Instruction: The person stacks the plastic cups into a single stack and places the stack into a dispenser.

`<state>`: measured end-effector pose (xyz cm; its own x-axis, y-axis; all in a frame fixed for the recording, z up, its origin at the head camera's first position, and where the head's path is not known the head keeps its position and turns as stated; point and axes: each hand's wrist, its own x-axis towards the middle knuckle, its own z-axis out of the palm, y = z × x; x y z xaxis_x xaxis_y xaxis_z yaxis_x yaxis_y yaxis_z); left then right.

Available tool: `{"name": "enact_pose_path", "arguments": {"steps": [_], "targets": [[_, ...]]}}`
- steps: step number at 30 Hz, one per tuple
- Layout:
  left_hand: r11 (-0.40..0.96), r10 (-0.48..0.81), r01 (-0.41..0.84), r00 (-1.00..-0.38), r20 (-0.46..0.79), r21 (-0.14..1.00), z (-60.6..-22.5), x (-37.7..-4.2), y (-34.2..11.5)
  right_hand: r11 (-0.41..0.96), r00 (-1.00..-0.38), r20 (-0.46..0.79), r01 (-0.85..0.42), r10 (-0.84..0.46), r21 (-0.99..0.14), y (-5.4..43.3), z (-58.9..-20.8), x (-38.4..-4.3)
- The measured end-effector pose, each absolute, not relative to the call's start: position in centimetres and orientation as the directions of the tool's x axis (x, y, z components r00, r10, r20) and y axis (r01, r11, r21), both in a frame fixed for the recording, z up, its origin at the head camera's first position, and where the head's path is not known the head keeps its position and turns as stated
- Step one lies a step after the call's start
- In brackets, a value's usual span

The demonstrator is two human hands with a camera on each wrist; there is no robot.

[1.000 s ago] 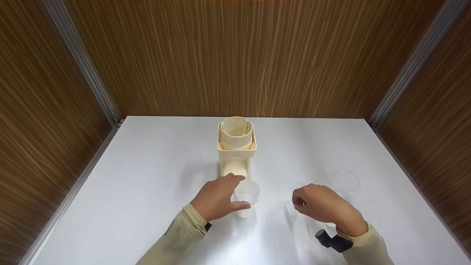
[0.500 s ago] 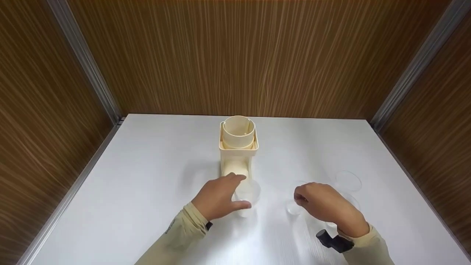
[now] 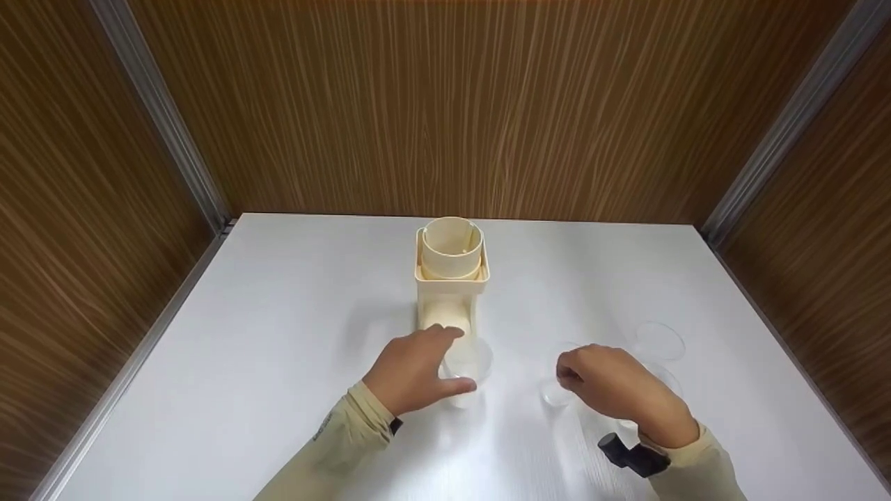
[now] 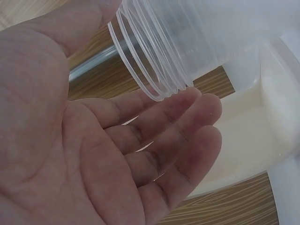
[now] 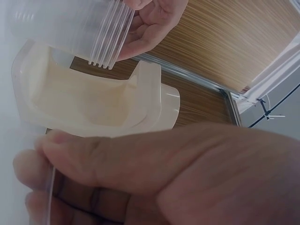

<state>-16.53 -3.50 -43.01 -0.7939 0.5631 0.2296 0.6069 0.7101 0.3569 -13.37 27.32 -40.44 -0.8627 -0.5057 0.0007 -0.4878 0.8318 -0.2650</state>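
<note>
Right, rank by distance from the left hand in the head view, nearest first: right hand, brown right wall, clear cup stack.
1. Clear cup stack: just right of the left hand
2. Right hand: farther right
3. Brown right wall: at far right

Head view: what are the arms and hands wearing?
The left sleeve and right sleeve are beige; the left bears a small dark marking, unreadable. A black device with a cylindrical end sits at the right cuff; a black piece shows at the left cuff. Left hand and right hand are gloveless.
</note>
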Motion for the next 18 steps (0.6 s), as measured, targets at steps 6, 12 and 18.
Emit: {"name": "enact_pose_path", "arguments": {"steps": [6, 12, 18], "targets": [[0.704, 0.567, 0.605, -0.794, 0.219, 0.371, -42.95, -16.55, -3.47, 0.833, -0.864, -0.005, -0.483, -0.503, -0.270, 27.40, -40.48, -13.44], [0.702, 0.566, 0.593, -0.801, 0.197, 0.393, -43.02, -16.52, -3.37, 0.835, -0.867, -0.003, -0.478, -0.498, -0.274, 27.42, -40.60, -13.33], [0.684, 0.583, 0.596, -0.793, 0.175, 0.422, -43.08, -16.60, -3.44, 0.839, -0.869, 0.005, -0.479, -0.495, -0.259, 27.33, -40.58, -13.41]]}}
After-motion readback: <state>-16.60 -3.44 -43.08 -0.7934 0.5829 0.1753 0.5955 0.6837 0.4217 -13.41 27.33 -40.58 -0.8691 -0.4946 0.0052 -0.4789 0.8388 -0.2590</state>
